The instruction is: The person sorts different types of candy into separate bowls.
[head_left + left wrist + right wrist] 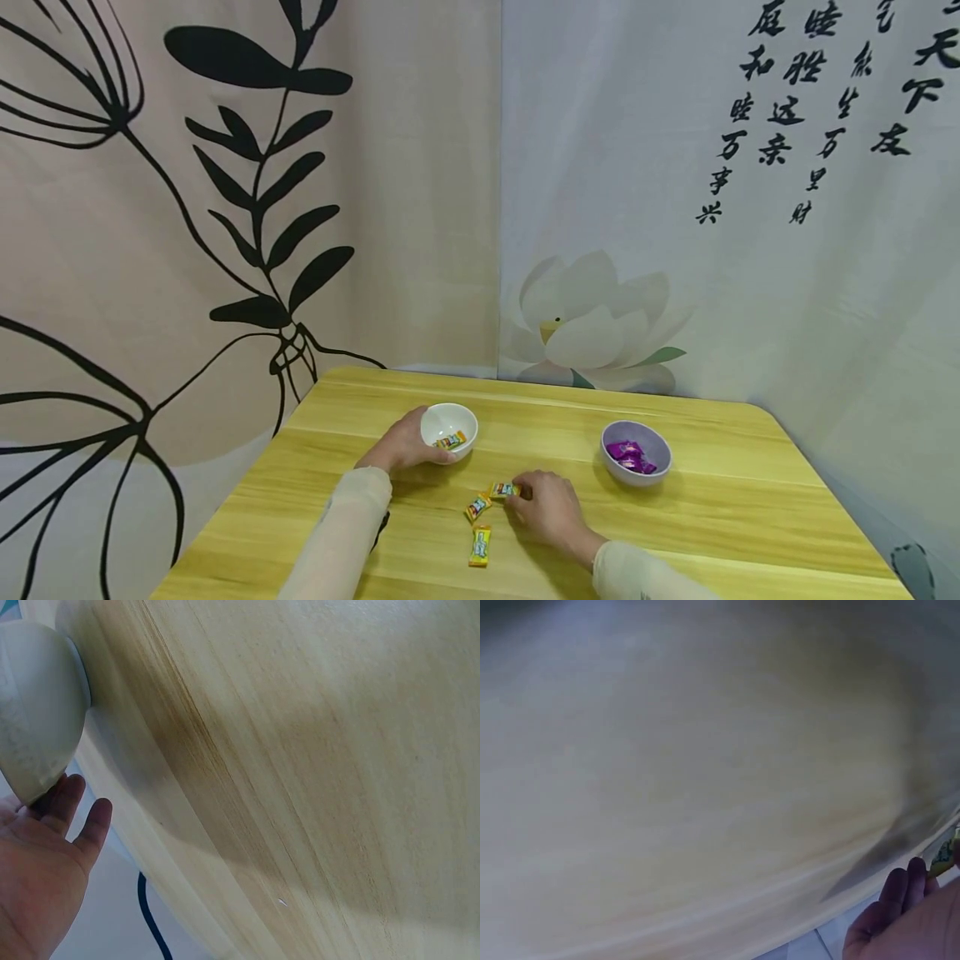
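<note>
My left hand [405, 443] grips the white bowl [459, 414] by its left side, thumb near the rim. Inside that bowl lie yellow wrapped candies [451, 441]. The left wrist view shows the bowl [41, 697] tilted in the frame, with fingertips of the left hand [37, 881] at its edge. My right hand [551, 507] pinches a yellow wrapped candy [503, 490] at one end; the right wrist view shows part of this candy [943, 858] by the fingers. Two more yellow candies lie close by, one slanted [477, 507] and one lengthwise [480, 546].
A pale purple bowl [637, 482] holding purple wrapped candies [632, 457] stands to the right on the wooden table [750, 517]. Behind the table hang printed curtains [420, 208]. A dark cable [152, 919] hangs past the table's edge in the left wrist view.
</note>
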`<state>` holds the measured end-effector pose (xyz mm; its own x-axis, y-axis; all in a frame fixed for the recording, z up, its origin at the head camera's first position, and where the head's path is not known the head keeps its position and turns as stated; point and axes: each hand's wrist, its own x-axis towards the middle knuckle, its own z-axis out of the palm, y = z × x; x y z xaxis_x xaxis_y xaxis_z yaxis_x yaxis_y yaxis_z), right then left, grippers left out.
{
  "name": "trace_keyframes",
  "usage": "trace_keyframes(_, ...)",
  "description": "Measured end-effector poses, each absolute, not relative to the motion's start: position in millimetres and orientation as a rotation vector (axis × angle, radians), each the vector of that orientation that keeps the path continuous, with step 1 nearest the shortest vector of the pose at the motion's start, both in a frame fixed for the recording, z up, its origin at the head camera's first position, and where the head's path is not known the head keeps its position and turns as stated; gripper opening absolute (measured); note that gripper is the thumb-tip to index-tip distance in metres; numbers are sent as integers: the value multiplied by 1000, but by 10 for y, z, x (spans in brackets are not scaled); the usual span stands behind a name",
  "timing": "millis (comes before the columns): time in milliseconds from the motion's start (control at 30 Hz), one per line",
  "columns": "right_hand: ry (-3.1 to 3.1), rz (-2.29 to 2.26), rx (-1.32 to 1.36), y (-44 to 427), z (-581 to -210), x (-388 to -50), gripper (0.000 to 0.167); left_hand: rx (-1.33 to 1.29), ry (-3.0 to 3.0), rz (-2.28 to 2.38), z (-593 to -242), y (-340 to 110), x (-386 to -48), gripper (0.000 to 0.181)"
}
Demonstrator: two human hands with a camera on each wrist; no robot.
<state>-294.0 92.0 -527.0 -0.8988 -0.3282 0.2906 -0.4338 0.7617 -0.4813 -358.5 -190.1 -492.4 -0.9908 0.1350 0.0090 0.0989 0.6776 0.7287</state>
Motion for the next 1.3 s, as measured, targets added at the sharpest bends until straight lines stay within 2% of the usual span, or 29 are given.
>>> trace_keyframes(1300,-2611,1078,412,726,-5026,-3259,25,164,2838,1231,-4914,-1894,-3563,99)
